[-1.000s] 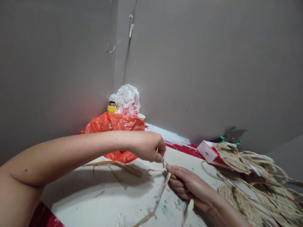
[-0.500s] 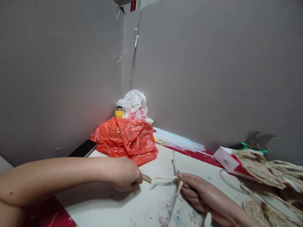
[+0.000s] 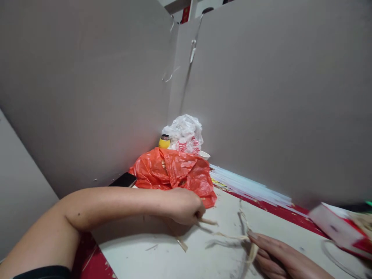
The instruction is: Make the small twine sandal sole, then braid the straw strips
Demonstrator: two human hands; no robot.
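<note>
My left hand (image 3: 186, 207) is closed on a flat tan fibre strip (image 3: 209, 222), whose short end sticks out to the right. Another pale strip end (image 3: 182, 245) shows below that hand; whether it is the same piece I cannot tell. At the right, my right hand (image 3: 276, 254) pinches a twisted raffia cord (image 3: 244, 219) between thumb and fingers. A thin strand (image 3: 229, 235) reaches from this pinch toward the left hand, and a loop (image 3: 252, 252) hangs beneath. The cord's lower part is blurred.
An orange plastic bag (image 3: 174, 168) lies behind my left hand, beside a black phone (image 3: 124, 179). Farther back are a yellow jar (image 3: 164, 142), a white plastic bag (image 3: 186, 130) and a white cup (image 3: 204, 155). Translucent sticks (image 3: 252, 186) line the wall; a red-white box (image 3: 334, 223) stands right.
The view has swung left, so everything sits farther right. My left hand has moved slightly away from me, and a strip end now shows below it. My right hand still pinches the cord.
</note>
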